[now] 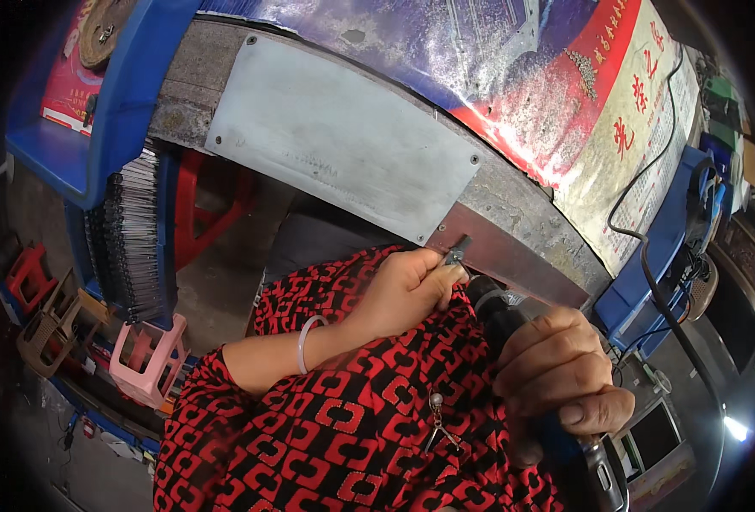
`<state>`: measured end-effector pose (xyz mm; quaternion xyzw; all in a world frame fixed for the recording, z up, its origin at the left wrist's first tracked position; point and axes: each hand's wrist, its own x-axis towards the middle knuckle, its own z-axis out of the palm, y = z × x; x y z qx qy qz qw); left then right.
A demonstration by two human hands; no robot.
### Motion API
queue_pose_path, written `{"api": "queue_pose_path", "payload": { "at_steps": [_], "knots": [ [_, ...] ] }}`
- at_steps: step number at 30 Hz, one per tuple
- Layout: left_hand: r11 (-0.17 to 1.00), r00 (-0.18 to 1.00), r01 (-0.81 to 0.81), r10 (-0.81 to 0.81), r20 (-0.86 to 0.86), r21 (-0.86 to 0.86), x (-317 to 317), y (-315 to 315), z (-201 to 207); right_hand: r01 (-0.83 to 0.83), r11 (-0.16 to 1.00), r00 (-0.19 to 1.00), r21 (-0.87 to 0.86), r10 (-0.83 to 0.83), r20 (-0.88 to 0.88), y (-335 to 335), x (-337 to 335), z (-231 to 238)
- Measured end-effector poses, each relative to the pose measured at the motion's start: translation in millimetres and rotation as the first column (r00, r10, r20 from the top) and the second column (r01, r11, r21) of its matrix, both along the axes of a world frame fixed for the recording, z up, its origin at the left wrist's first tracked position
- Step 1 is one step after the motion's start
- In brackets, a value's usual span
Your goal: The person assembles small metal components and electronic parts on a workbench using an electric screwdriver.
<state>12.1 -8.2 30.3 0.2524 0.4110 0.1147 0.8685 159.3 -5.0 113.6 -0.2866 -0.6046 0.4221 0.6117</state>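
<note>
My left hand, with a pale bangle on its wrist, is closed in a pinch. Between its thumb and fingers is a small dark metal piece, beside the reddish-brown strip on the bench edge. My right hand wraps around a power drill with a black front end and a partly blue body. The drill's front points toward the left fingertips, close to the metal piece. Whether they touch is hidden by the fingers. Both hands are over my red and black patterned clothing.
A pale metal plate is screwed to the bench edge, next to a reddish-brown strip. Printed sheets cover the bench. Many thin rods stand below a blue tray. A pink stool, blue bin and black cord are nearby.
</note>
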Motion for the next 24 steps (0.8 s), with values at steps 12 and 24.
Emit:
{"api": "queue_pose_path", "payload": {
  "at_steps": [12,24],
  "knots": [
    [0.999,1.000,-0.016,0.017,0.018,-0.049,-0.8,1.4,1.9,0.066,0.996,0.990,0.055,-0.072,0.120,-7.3,0.5,1.9],
    [0.994,0.999,-0.051,0.051,0.002,-0.097,1.2,-1.6,0.1,-0.076,0.997,0.995,0.005,0.075,0.063,0.1,1.6,2.0]
  ]
}}
